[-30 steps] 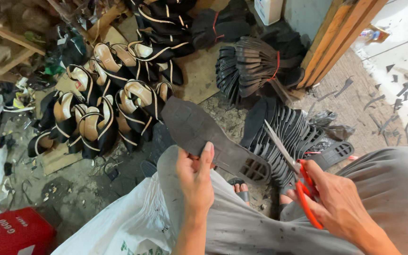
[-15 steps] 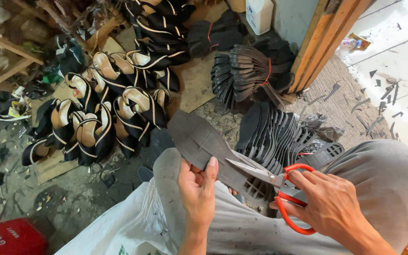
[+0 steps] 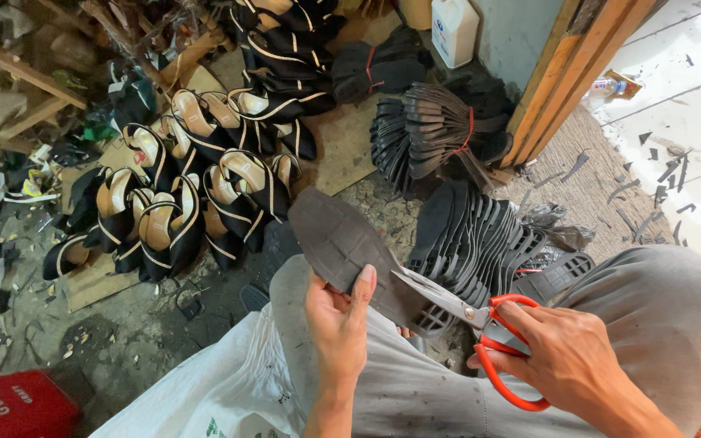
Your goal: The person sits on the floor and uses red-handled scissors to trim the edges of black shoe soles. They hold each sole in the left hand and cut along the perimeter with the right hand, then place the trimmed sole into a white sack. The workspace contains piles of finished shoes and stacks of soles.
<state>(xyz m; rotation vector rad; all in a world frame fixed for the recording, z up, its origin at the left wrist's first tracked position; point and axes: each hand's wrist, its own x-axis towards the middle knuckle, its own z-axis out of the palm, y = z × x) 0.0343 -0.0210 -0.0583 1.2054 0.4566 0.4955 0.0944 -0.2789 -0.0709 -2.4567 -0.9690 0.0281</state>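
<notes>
My left hand (image 3: 339, 319) grips a dark rubber shoe sole (image 3: 341, 241) by its near edge, thumb pressed on top. The sole points up and left over my knees. My right hand (image 3: 568, 362) holds red-handled scissors (image 3: 480, 324) with its fingers through the loops. The metal blades lie against the sole's right edge, close to my left thumb. Both hands work above my lap in grey trousers.
Stacks of black soles (image 3: 480, 235) lie on the floor ahead, one bundle (image 3: 436, 130) tied with red string. Several black-and-tan sandals (image 3: 196, 186) are piled at left. A white sack (image 3: 221, 389) lies under my knee, a red box (image 3: 14, 405) at bottom left, a white jug (image 3: 454, 28) at the back.
The scissors swung down from upright to lie flat along the sole's right edge. My left hand turned the sole so that it points further left.
</notes>
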